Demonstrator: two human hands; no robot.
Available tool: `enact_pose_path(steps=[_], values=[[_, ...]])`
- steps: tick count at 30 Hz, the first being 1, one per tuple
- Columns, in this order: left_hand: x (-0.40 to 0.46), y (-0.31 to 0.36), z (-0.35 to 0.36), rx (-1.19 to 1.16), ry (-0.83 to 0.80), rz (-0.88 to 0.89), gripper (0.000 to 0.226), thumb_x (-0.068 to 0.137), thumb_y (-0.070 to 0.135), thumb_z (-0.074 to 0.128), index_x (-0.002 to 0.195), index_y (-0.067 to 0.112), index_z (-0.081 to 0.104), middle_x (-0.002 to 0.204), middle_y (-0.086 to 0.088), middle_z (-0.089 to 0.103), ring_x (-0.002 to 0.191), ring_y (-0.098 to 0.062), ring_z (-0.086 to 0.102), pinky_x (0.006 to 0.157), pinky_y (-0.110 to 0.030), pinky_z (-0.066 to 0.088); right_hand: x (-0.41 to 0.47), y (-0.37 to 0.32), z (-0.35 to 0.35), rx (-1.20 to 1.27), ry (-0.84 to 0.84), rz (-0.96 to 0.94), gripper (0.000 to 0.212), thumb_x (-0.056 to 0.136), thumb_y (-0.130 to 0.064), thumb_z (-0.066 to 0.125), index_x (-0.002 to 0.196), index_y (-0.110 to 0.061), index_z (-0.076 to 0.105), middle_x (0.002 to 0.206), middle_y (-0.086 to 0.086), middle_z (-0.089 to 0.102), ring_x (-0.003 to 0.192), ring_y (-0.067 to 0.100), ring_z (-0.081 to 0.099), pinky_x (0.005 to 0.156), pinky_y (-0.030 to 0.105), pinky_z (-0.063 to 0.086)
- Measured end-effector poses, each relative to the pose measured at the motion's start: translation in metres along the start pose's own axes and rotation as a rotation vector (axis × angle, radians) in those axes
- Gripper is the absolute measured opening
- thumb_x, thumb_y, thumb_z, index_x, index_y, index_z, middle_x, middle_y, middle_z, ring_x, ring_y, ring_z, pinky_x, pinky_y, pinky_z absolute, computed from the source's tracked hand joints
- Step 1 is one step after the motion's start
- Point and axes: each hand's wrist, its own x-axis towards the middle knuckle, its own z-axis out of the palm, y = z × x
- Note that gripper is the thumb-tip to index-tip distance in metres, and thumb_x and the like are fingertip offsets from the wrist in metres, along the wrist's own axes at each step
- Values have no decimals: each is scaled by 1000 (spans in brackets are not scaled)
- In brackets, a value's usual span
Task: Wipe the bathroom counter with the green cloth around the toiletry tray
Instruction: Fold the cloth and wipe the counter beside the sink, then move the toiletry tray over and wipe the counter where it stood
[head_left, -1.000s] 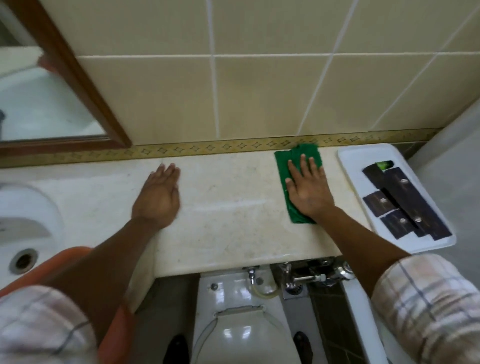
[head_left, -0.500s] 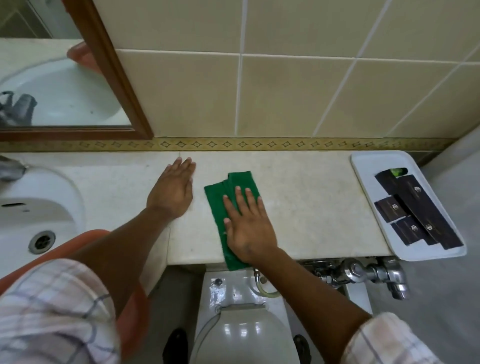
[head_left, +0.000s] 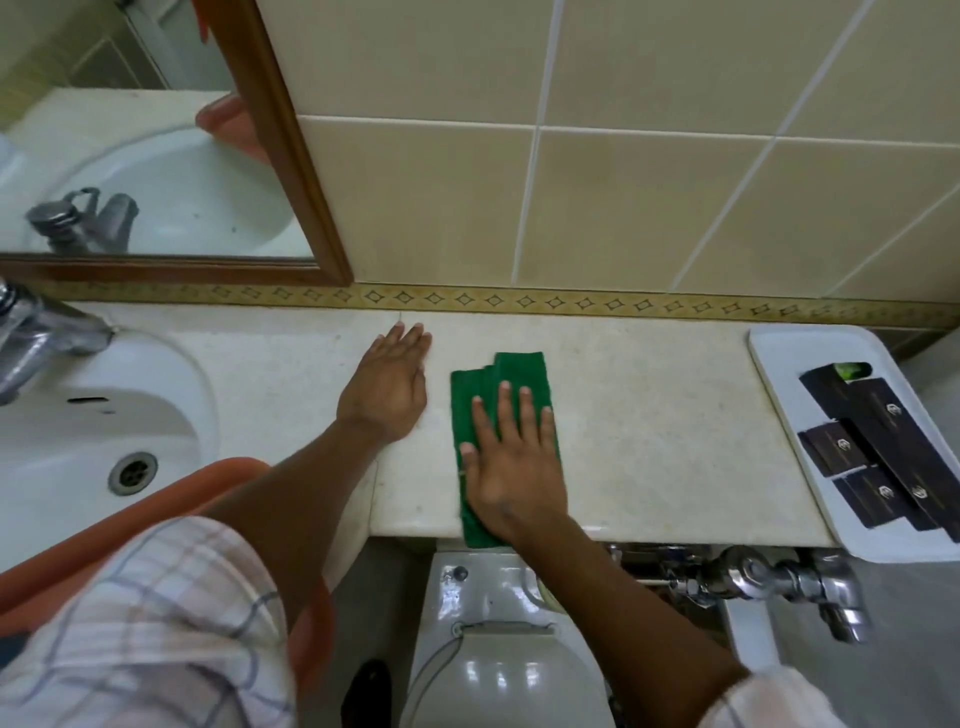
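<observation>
The folded green cloth (head_left: 511, 376) lies flat on the beige stone counter (head_left: 654, 415), near its middle, with its near end hanging over the front edge. My right hand (head_left: 511, 462) presses flat on the cloth, fingers spread. My left hand (head_left: 387, 387) rests palm down on the bare counter just left of the cloth, holding nothing. The white toiletry tray (head_left: 779, 364) sits at the counter's right end, well clear of both hands, and carries several dark boxes (head_left: 883, 447).
A white sink (head_left: 78, 415) with a chrome tap (head_left: 36, 332) is set into the counter's left end. A wood-framed mirror (head_left: 291, 156) hangs above it. Below the counter are a toilet (head_left: 498, 649) and a chrome flush valve (head_left: 779, 582). An orange basin rim (head_left: 171, 493) sits near me.
My right hand slid the green cloth leftward from beside the tray to the middle of the counter, close to my left hand. In the last half second it barely shifted.
</observation>
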Motion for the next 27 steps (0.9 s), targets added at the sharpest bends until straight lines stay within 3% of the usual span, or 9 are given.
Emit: enact_pose_path(steps=[3, 6, 9, 11, 14, 18, 20, 23, 27], values=[[-2, 4, -7, 33, 13, -29, 49, 102, 30, 31, 146, 14, 42, 154, -5, 39, 145, -23, 28, 120, -35, 20, -4, -3, -15, 197, -4, 19, 66, 102, -55, 20, 159, -23, 15, 168, 10, 9, 155, 28, 3, 125, 45, 6], [16, 33, -28, -108, 0, -147, 62, 97, 59, 22, 102, 15, 66, 109, -9, 66, 110, -30, 58, 94, -40, 44, -37, 19, -35, 411, 169, 249, 62, 100, -50, 39, 152, -16, 31, 149, 12, 46, 132, 28, 45, 107, 43, 43], [42, 73, -43, -140, -336, -173, 77, 68, 85, 48, 96, 14, 58, 91, 0, 62, 83, -22, 59, 71, -35, 49, -67, 27, -38, 402, 19, 419, 58, 94, -46, 56, 136, -9, 45, 122, 12, 60, 105, 27, 61, 78, 35, 51], [52, 90, -47, -83, -528, -146, 67, 59, 72, 72, 88, 12, 60, 88, -2, 66, 76, -18, 60, 59, -31, 45, -68, 23, -39, 451, -138, 498, 47, 89, -48, 63, 112, -8, 55, 100, 9, 64, 85, 24, 63, 62, 29, 46], [56, 94, -47, -130, -637, -175, 45, 71, 49, 78, 90, 10, 69, 90, -6, 70, 78, -18, 62, 57, -29, 43, -60, 13, -47, 490, -207, 485, 31, 85, -40, 66, 83, -9, 58, 85, 10, 65, 72, 23, 61, 52, 27, 41], [55, 63, -75, -236, -595, -244, 39, 73, 40, 81, 97, 11, 70, 91, -4, 69, 79, -18, 65, 58, -26, 51, -49, -23, -48, 680, -105, 454, 21, 83, -20, 60, 71, -18, 43, 77, 5, 58, 64, 17, 56, 48, 28, 41], [52, 30, -96, -238, -534, -293, 36, 71, 36, 84, 95, 12, 71, 91, -4, 70, 76, -17, 65, 56, -25, 48, -35, -58, -41, 998, -148, 545, 15, 86, -14, 60, 76, -16, 48, 84, 7, 63, 66, 24, 68, 56, 37, 59], [45, -14, -111, -156, -364, -365, 45, 72, 36, 84, 105, 10, 69, 102, -7, 68, 87, -22, 61, 67, -27, 42, -1, -104, -29, 1379, -229, 700, 4, 91, -11, 61, 93, -11, 58, 100, 12, 70, 62, 24, 76, 60, 34, 64], [29, -35, -91, -158, -208, -439, 38, 79, 36, 77, 107, 14, 65, 111, -9, 65, 91, -23, 55, 75, -28, 40, 27, -124, -16, 1372, -317, 749, 21, 85, -3, 65, 103, -9, 55, 105, 19, 70, 58, 28, 76, 55, 34, 63]])
